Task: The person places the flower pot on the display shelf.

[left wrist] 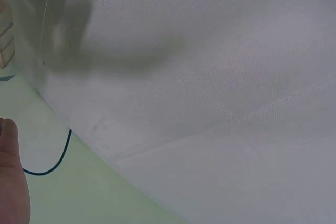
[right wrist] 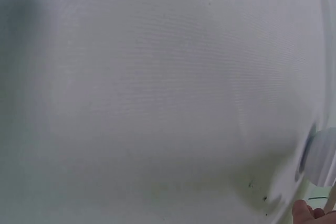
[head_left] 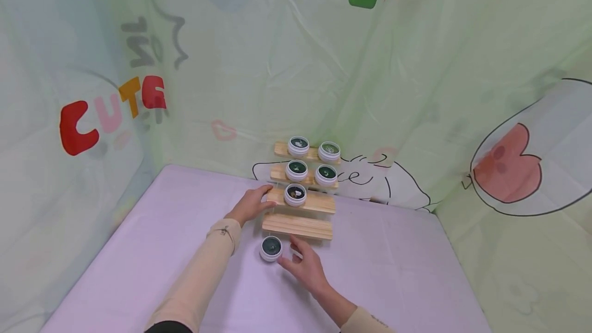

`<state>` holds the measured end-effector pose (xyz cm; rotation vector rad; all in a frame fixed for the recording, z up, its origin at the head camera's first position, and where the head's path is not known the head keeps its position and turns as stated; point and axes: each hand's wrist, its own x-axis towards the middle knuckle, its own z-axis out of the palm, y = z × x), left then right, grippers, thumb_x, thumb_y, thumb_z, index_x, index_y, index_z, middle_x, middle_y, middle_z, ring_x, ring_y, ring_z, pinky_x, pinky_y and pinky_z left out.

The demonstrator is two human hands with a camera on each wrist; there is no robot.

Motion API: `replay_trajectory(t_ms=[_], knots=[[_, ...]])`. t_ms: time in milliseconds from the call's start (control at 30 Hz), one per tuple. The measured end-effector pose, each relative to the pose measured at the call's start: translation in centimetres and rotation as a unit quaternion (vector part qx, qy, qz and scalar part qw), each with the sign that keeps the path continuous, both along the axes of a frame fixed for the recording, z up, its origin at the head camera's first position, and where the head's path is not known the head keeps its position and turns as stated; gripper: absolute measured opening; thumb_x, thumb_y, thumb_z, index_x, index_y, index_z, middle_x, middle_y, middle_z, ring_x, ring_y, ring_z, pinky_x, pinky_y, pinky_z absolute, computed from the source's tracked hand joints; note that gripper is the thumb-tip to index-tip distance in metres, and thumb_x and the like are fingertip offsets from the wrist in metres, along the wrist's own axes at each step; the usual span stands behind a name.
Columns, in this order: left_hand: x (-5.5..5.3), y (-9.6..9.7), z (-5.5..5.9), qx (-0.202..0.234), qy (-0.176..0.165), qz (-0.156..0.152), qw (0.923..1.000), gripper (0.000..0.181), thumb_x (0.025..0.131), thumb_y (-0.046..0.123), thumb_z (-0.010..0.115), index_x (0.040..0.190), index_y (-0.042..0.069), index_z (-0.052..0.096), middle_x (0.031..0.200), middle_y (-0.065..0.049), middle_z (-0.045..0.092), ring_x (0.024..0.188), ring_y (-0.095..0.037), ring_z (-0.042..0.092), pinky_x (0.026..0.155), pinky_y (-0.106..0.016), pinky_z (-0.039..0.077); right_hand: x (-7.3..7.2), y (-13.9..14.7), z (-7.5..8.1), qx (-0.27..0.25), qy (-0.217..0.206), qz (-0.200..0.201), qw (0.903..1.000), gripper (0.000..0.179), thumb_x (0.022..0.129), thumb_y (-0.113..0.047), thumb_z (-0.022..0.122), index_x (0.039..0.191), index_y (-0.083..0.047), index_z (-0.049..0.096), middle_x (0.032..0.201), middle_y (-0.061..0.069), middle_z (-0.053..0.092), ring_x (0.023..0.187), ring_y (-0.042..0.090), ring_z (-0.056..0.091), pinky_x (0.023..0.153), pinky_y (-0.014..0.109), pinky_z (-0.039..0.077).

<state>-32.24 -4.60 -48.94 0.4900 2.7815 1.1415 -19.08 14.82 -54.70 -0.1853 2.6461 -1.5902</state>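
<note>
A tiered wooden display rack (head_left: 300, 226) stands on the table, with small white round jars with dark green tops on its upper tiers. My left hand (head_left: 251, 205) grips the left end of the second tier from the bottom, thumb at its front edge; in the left wrist view only part of this hand (left wrist: 11, 177) shows. One jar (head_left: 271, 247) sits on the table before the rack. Beside it is my right hand (head_left: 306, 267), thumb and fingers spread apart, thumb tip right at the jar's side. The right wrist view catches a white jar (right wrist: 321, 158) and some fingertips (right wrist: 302, 211).
The top tier carries two jars, one of them a lighter green jar (head_left: 329, 151). Two more are on the tier below, and a single jar (head_left: 295, 195) is on the gripped tier. A pale cloth covers the table (head_left: 393, 271); printed curtains (head_left: 277, 66) hang behind and beside it.
</note>
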Motion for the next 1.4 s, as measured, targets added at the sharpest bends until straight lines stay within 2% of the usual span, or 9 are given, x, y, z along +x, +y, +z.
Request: replay_trajectory(t_ms=[333, 467, 700, 900, 1000, 1200, 1400], knots=[[0.2, 0.0, 0.2, -0.004, 0.004, 0.000, 1.0000, 0.061, 0.093, 0.027, 0.068, 0.144, 0.002, 0.046, 0.143, -0.017, 0.051, 0.132, -0.031, 0.048, 0.112, -0.042, 0.038, -0.3, -0.8, -1.1, -0.003, -0.010, 0.022, 0.9997, 0.080, 0.081, -0.025, 0.082, 0.141, 0.008, 0.042, 0.142, 0.026, 0.046, 0.129, 0.040, 0.048, 0.102, 0.039, 0.047], [0.2, 0.0, 0.0, -0.002, 0.011, -0.002, 0.9999, 0.061, 0.093, 0.027, 0.068, 0.144, 0.002, 0.046, 0.143, -0.017, 0.051, 0.132, -0.031, 0.048, 0.113, -0.042, 0.038, -0.5, -1.1, -1.8, -0.010, -0.003, 0.030, 0.9995, 0.076, 0.081, -0.024, 0.081, 0.140, 0.007, 0.044, 0.140, 0.026, 0.049, 0.128, 0.039, 0.050, 0.102, 0.038, 0.047], [0.4, -0.1, 0.1, 0.003, 0.023, -0.007, 0.9997, 0.059, 0.093, 0.025, 0.069, 0.142, 0.000, 0.047, 0.141, -0.018, 0.052, 0.130, -0.033, 0.049, 0.111, -0.043, 0.039, -0.6, -1.8, -2.7, -0.038, 0.033, 0.032, 0.9982, 0.069, 0.080, -0.015, 0.082, 0.135, 0.012, 0.047, 0.134, 0.030, 0.052, 0.123, 0.042, 0.053, 0.099, 0.032, 0.049], [0.3, -0.1, 0.0, 0.005, 0.030, -0.006, 0.9995, 0.059, 0.093, 0.024, 0.069, 0.141, -0.001, 0.047, 0.141, -0.019, 0.052, 0.130, -0.034, 0.049, 0.111, -0.044, 0.039, -0.8, -2.2, -2.9, -0.058, 0.018, 0.025, 0.9978, 0.067, 0.080, -0.011, 0.081, 0.134, 0.011, 0.048, 0.135, 0.029, 0.051, 0.127, 0.040, 0.051, 0.101, 0.030, 0.047], [0.3, -0.2, -0.1, -0.004, 0.029, -0.005, 0.9996, 0.060, 0.093, 0.026, 0.068, 0.142, 0.000, 0.046, 0.141, -0.018, 0.052, 0.131, -0.033, 0.049, 0.111, -0.043, 0.039, -0.8, -2.5, -2.9, -0.048, 0.017, 0.023, 0.9984, 0.066, 0.081, -0.012, 0.081, 0.135, 0.009, 0.048, 0.135, 0.027, 0.052, 0.128, 0.038, 0.050, 0.102, 0.031, 0.046], [0.6, -0.3, 0.5, 0.008, 0.033, -0.008, 0.9994, 0.059, 0.091, 0.023, 0.070, 0.140, -0.002, 0.048, 0.138, -0.021, 0.054, 0.128, -0.035, 0.051, 0.110, -0.045, 0.040, -0.9, -3.0, -2.6, -0.028, 0.026, 0.011, 0.9992, 0.066, 0.081, -0.011, 0.080, 0.136, 0.007, 0.049, 0.135, 0.026, 0.053, 0.127, 0.037, 0.051, 0.103, 0.031, 0.046], [0.7, -0.2, 0.7, 0.004, 0.028, -0.008, 0.9996, 0.059, 0.091, 0.023, 0.070, 0.140, -0.002, 0.048, 0.139, -0.021, 0.054, 0.129, -0.035, 0.050, 0.110, -0.044, 0.040, -0.7, -3.3, -2.3, -0.040, 0.029, 0.002, 0.9988, 0.062, 0.080, -0.005, 0.080, 0.133, 0.008, 0.051, 0.132, 0.027, 0.054, 0.126, 0.038, 0.052, 0.101, 0.029, 0.047]])
